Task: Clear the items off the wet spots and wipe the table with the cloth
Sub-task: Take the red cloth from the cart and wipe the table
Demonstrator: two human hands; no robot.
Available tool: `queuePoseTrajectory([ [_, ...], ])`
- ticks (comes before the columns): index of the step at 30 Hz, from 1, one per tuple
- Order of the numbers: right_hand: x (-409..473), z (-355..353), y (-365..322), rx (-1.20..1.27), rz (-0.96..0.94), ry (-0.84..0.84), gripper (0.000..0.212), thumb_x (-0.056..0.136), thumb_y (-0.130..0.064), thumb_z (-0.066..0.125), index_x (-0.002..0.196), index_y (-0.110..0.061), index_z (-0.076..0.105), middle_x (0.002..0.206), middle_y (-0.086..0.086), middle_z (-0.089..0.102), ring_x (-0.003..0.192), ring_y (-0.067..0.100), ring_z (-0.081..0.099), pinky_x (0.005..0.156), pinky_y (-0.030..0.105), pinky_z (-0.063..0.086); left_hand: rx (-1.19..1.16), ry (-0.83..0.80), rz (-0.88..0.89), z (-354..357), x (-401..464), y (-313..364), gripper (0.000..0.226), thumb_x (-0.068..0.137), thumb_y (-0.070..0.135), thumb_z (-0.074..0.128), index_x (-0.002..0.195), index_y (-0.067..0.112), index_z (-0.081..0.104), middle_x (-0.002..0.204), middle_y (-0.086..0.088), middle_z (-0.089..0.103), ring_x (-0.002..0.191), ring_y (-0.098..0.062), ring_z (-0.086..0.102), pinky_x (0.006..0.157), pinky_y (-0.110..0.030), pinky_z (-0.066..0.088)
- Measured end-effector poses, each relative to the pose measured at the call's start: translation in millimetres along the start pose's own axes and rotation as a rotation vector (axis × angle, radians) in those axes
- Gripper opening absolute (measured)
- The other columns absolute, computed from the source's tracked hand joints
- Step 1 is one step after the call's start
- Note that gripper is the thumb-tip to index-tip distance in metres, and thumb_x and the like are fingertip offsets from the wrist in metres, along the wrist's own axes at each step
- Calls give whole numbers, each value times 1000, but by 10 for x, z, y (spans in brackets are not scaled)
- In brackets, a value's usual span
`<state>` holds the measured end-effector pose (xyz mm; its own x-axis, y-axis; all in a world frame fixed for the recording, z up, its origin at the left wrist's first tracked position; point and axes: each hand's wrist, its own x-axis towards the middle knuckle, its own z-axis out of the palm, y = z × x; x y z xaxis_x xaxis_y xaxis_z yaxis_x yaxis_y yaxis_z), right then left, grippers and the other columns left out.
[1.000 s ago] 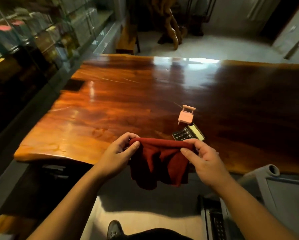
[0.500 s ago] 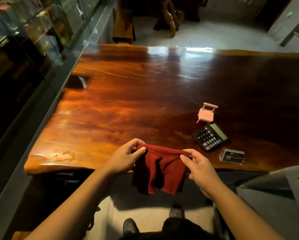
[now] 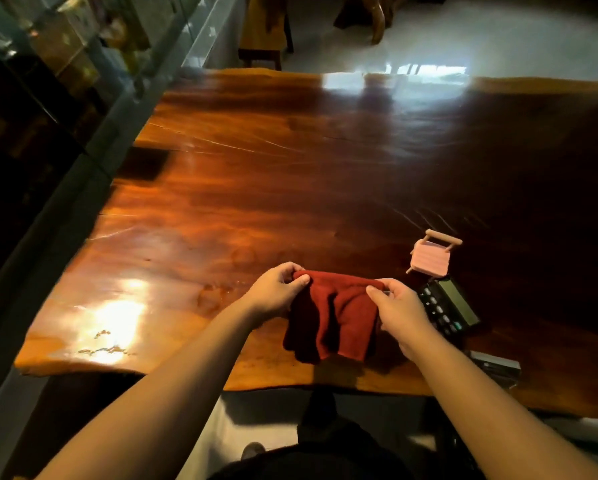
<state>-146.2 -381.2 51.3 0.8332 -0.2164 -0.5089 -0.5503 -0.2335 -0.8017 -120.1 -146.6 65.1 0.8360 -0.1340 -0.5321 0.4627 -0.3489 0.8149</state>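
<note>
A person holds a red cloth [image 3: 332, 317] stretched above the near edge of a polished wooden table [image 3: 256, 202], poised to wipe.

One table, large and glossy, carries droplets near its left corner [image 3: 103, 341]; one cloth hangs between two hands, the left hand [image 3: 277, 292] and right hand [image 3: 399, 310] each pinching a top corner between thumb and fingertips. Beside the right hand sit one black calculator [image 3: 446, 306], one small pink toy chair [image 3: 431, 256] and one clear case [image 3: 495, 367] at the edge, none yet moved. The risk, as it looks from here: a sweep to the right could knock the light chair over or push the case off the edge, and the distant droplets might be missed.
</note>
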Motion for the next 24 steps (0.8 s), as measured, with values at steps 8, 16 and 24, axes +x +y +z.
queuePoseTrajectory([
  [8, 651, 408, -103, -589, -274, 69, 50, 98, -24, 59, 145, -10, 48, 146, 17, 48, 137, 35, 43, 112, 42, 35, 359, 204, 50, 32, 588, -231, 51, 92, 33, 67, 139, 16, 52, 132, -7, 61, 119, -22, 61, 98, -31, 45],
  [16, 813, 1246, 375, -1053, -344, -43, 73, 99, -60, 24, 163, -26, 10, 171, 7, 9, 157, 27, 1, 126, 48, 3, 657, 227, 200, -266, 374, -807, 54, 92, 33, 68, 141, 24, 49, 141, 1, 52, 134, -17, 42, 107, -24, 29],
  [24, 904, 1458, 526, -1214, -366, 168, 71, 99, -63, 19, 161, -30, 11, 169, 16, 14, 155, 37, 9, 122, 59, 5, 840, 265, 189, -644, 459, -1139, 71, 90, 49, 63, 151, 22, 38, 156, -9, 41, 151, -33, 22, 118, -56, 29],
])
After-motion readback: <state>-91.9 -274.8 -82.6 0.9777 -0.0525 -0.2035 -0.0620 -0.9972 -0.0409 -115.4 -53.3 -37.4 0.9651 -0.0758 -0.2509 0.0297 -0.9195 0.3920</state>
